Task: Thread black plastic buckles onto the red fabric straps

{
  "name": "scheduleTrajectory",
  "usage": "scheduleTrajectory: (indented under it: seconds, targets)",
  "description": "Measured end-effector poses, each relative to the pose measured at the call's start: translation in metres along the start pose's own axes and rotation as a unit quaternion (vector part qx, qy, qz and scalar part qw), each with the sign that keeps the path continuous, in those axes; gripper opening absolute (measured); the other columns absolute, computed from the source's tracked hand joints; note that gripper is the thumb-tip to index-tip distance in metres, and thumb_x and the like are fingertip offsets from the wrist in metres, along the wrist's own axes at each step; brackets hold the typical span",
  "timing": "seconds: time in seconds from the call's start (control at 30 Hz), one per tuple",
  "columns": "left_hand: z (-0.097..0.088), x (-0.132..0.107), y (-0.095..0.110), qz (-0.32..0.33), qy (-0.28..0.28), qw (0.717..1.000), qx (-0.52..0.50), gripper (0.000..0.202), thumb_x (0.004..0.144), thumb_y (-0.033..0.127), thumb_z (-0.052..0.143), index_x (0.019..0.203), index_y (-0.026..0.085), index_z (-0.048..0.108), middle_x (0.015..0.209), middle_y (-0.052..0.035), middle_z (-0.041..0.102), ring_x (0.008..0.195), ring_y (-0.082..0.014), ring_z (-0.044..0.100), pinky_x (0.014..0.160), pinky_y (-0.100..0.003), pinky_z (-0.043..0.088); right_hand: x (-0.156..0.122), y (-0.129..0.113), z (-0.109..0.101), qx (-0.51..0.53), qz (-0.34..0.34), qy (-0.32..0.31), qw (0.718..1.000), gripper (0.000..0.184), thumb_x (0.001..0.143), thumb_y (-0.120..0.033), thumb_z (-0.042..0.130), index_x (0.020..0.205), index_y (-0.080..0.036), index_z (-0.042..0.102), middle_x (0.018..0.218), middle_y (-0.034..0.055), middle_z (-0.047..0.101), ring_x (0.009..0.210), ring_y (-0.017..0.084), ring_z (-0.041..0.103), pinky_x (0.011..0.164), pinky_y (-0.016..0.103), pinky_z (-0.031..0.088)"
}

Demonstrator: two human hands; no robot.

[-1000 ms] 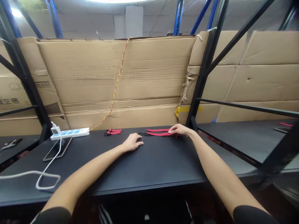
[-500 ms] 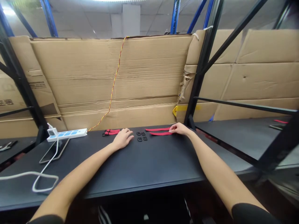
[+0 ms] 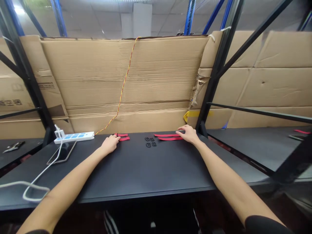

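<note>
Two long red straps (image 3: 169,136) lie side by side at the back of the black table (image 3: 151,169). My right hand (image 3: 189,133) rests on their right ends, fingers bent down onto them. A small group of black buckles (image 3: 150,142) sits just left of the straps. Farther left lies a folded bundle of red straps (image 3: 123,136). My left hand (image 3: 110,143) covers the bundle's left end, fingers curled onto it.
A white power strip (image 3: 73,136) lies at the back left, its white cable (image 3: 34,182) looping over a phone (image 3: 62,152). Cardboard sheets (image 3: 136,81) wall the back. Black rack posts (image 3: 213,84) stand to the right, with another table (image 3: 258,143) beyond.
My left hand moved left from beside the black buckles to the folded red strap bundle. My right hand stayed on the long straps' right ends.
</note>
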State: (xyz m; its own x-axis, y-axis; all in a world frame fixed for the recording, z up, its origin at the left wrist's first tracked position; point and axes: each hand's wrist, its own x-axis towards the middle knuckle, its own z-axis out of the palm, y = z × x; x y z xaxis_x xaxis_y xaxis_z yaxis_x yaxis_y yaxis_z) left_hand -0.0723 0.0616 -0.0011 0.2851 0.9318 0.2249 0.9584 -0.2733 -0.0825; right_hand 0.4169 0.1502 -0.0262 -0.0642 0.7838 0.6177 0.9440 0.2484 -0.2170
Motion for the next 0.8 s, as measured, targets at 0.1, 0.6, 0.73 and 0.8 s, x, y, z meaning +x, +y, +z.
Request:
scheduleTrajectory:
  seconds: [0.1,0.6,0.73,0.8]
  targets:
    - [-0.008,-0.002,0.013,0.048,-0.003,0.998,-0.052,0.028,0.088,0.02,0.045,0.11,0.017,0.06,0.11,-0.0138,0.058,0.1,-0.0249,0.057,0.085,-0.035,0.045,-0.001,-0.034,-0.008,0.005,-0.07,0.056,0.996,0.031,0.084,-0.042,0.054,0.097,-0.019,0.069,0.099,0.0099,0.064,0.097,0.025,0.058,0.084,0.038,0.039]
    - [-0.029,-0.023,0.079,0.182,0.019,0.938,-0.295,0.027,0.074,0.018,0.059,0.1,0.018,0.064,0.096,-0.0025,0.068,0.084,-0.0173,0.061,0.08,-0.027,0.045,-0.067,-0.224,-0.014,0.185,-0.383,-0.143,0.894,0.04,0.086,-0.048,0.057,0.113,-0.019,0.06,0.108,0.0099,0.064,0.097,0.023,0.056,0.089,0.038,0.037]
    - [-0.029,-0.025,0.085,0.17,0.004,0.922,-0.347,0.029,0.089,0.038,0.047,0.102,0.019,0.065,0.083,-0.0017,0.069,0.076,-0.016,0.062,0.077,-0.027,0.046,-0.067,-0.225,-0.01,0.185,-0.349,-0.167,0.904,0.026,0.089,-0.038,0.055,0.102,-0.018,0.062,0.089,0.007,0.065,0.082,0.02,0.057,0.08,0.034,0.039]
    - [-0.027,-0.024,0.087,0.165,-0.022,0.917,-0.362,0.038,0.096,0.038,0.032,0.11,0.018,0.062,0.07,-0.0005,0.067,0.069,-0.015,0.061,0.074,-0.027,0.047,-0.064,-0.221,-0.006,0.191,-0.343,-0.171,0.904,0.021,0.091,-0.034,0.052,0.098,-0.018,0.064,0.085,0.0056,0.064,0.078,0.018,0.056,0.076,0.031,0.04]
